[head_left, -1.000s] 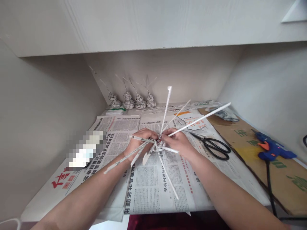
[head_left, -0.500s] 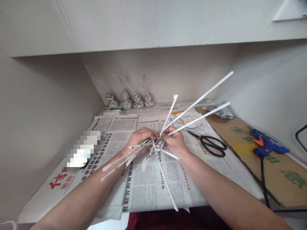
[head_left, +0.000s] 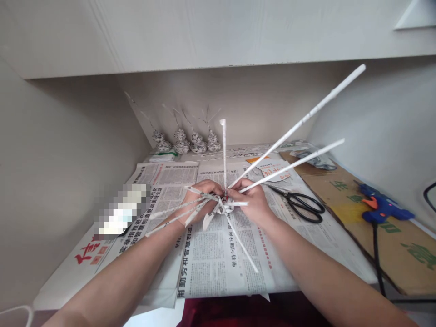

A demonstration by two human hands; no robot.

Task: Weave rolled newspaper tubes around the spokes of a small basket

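Between my two hands is a small weave of rolled newspaper tubes, its loose ends spreading out in several directions. My left hand is closed on its left side, with several thin tube ends crossing over the wrist. My right hand pinches the right side near the centre, where long white paper tubes rise up and to the right. One tube stands nearly upright, and another points down toward me. My fingers partly hide the woven middle.
Newspaper sheets cover the table. Black-handled scissors lie right of my hand, and a blue glue gun rests on cardboard. Several woven gourd shapes stand at the back. A blurred-out object lies left. A shelf front overhangs.
The weave has turned and tilted in my hands: the upright tube swung left, the long right tubes reach farther up and right, and the left ends rose. Both hands keep their hold.
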